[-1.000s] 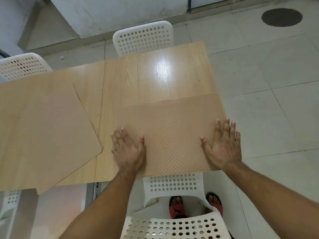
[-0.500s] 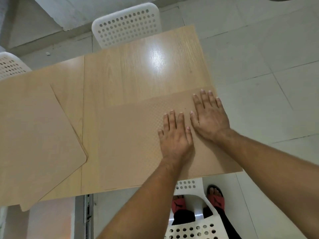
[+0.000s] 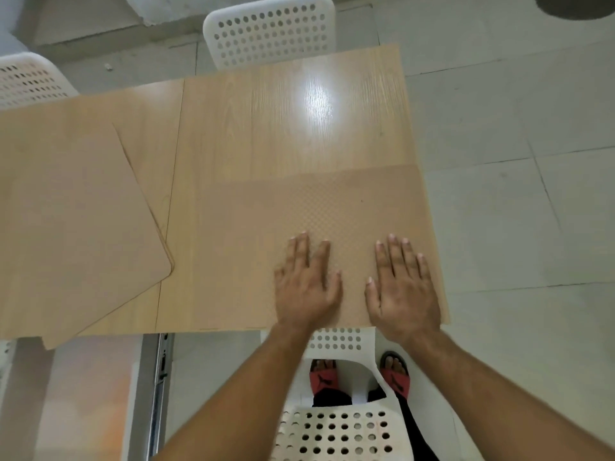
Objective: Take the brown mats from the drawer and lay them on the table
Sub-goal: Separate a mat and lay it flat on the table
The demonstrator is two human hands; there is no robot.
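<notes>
A brown mat (image 3: pixel 273 214) with a fine dotted weave lies flat on the near right part of the light wooden table (image 3: pixel 293 118), reaching its right and front edges. My left hand (image 3: pixel 307 281) and my right hand (image 3: pixel 401 284) rest palm down on the mat's near right part, side by side, fingers spread, holding nothing. A second brown mat (image 3: pixel 73 221) lies skewed on the table's left half, one corner hanging over the front edge. No drawer front shows clearly.
White perforated chairs stand at the far side (image 3: pixel 269 28), far left (image 3: pixel 30 78) and directly below me (image 3: pixel 336 427). A metal rail (image 3: pixel 161 377) runs under the table edge. Grey tiled floor (image 3: pixel 519 194) lies to the right; my red sandals (image 3: pixel 324 377) are under the table.
Both hands slid back toward the near edge of the mat and moved slightly apart after sweeping together at its right side. The mat stays flat.
</notes>
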